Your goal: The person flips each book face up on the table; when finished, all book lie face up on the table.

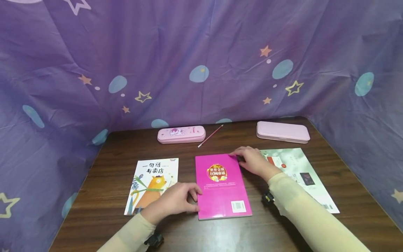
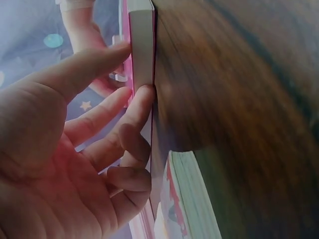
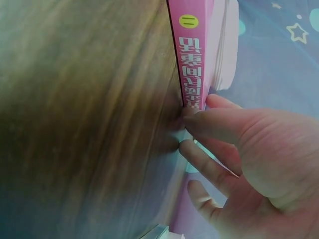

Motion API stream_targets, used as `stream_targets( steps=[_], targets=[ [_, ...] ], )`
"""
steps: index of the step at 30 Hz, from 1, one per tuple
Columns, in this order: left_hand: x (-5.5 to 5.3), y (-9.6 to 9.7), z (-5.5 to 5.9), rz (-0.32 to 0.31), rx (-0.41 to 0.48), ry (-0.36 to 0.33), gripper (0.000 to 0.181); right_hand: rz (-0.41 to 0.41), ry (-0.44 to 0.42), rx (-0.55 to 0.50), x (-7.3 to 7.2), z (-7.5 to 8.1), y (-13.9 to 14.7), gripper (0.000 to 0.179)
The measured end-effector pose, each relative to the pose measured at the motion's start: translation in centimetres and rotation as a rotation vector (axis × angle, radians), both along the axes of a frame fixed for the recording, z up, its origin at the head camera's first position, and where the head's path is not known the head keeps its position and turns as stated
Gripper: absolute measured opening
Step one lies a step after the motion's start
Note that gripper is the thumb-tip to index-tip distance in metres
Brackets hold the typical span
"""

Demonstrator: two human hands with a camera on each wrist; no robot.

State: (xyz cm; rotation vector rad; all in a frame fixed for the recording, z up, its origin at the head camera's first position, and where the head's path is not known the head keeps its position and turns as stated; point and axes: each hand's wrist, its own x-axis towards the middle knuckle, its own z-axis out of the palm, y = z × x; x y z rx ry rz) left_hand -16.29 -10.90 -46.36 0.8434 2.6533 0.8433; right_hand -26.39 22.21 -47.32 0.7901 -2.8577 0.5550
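A pink book [image 1: 223,192] lies flat on a dark wooden table [image 1: 110,182], between a person's two hands, its long axis running near to far. The left hand [image 1: 176,199], nearer the viewer, touches the book's left edge from the left, thumb and fingers apart. The right hand [image 1: 254,161] touches the far right corner, fingers also apart, clamped on nothing.

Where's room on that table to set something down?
Bare table shows left of the animal-cover book, and between the pencil and the plain pink case. It's crowded around the magenta book, with the left hand and right hand at its edges.
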Motion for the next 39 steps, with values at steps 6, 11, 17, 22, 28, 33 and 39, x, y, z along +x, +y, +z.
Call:
stream_targets(
  steps=[6,11,17,22,28,33,39],
  targets=[
    [0.3,0.2,-0.2,0.023,0.008,-0.047,0.048,0.039,0.009,-0.079,-0.3,-0.4,0.3,0.045],
    [0.4,0.4,-0.3,0.052,0.023,-0.066,0.049,0.035,0.003,-0.17,-1.0,-0.7,0.6,0.047],
    [0.9,0.2,-0.2,0.035,0.054,-0.069,0.041,0.016,-0.002,-0.119,-1.3,-0.9,1.4,0.045],
    [1.5,0.0,-0.2,0.017,0.099,-0.098,0.025,0.036,-0.037,-0.102,-1.2,-0.9,2.0,0.043],
    [2.0,-0.5,-0.2,0.029,0.061,-0.103,0.033,0.081,-0.074,-0.119,-0.8,0.1,2.4,0.037],
    [2.4,-0.8,-0.2,0.049,0.015,-0.084,0.052,0.103,-0.103,-0.147,-0.7,0.4,2.7,0.036],
    [2.6,-0.8,-0.6,0.104,-0.011,0.007,0.054,0.097,-0.143,-0.174,-0.8,0.6,2.8,0.034]
  ],
)
